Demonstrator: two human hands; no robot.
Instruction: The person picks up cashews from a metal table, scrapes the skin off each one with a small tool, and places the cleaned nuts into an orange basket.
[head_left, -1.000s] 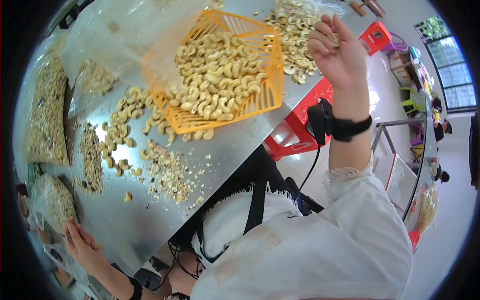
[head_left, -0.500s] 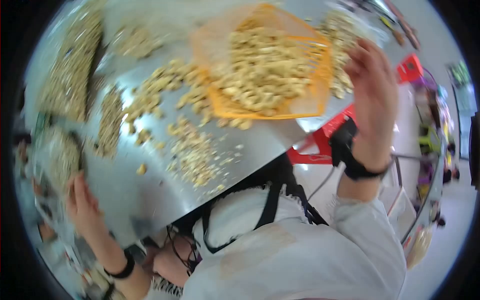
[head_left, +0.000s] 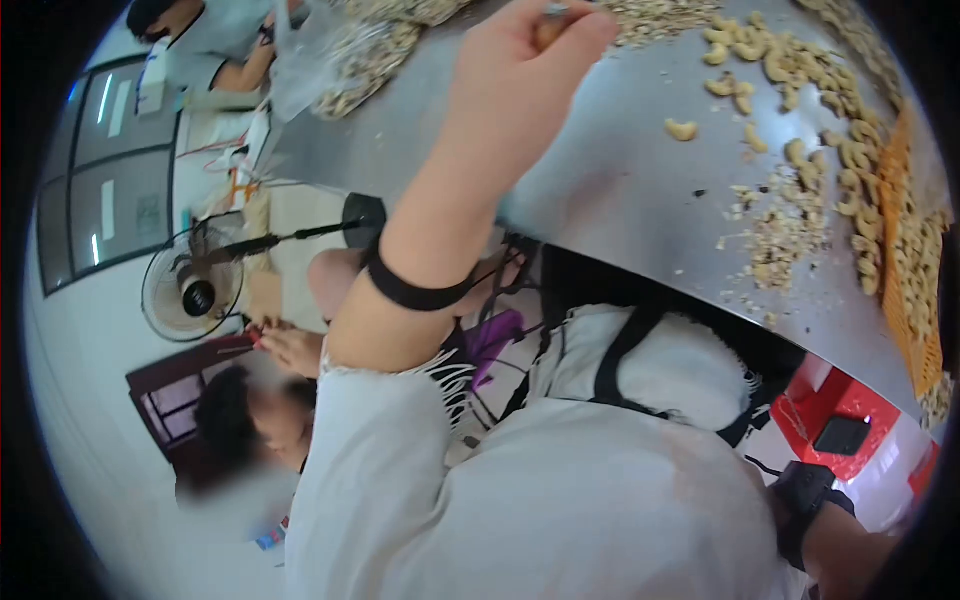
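Observation:
My left hand is raised over the steel table, its fingers closed around a small brownish piece that looks like a cashew. A black band circles that wrist. Of my right arm only the wrist with a black strap shows at the bottom right; the hand is out of frame. Whole cashews lie scattered on the table at the upper right. An orange basket full of cashews sits at the right edge.
A heap of broken bits lies near the table's edge. A clear bag of nuts sits at the far end. A standing fan, a seated person, another person and a red stool surround the table.
The view has swung sharply to the left. My left hand has come up from the table's edge and closed on a small piece. My right hand has dropped out of frame.

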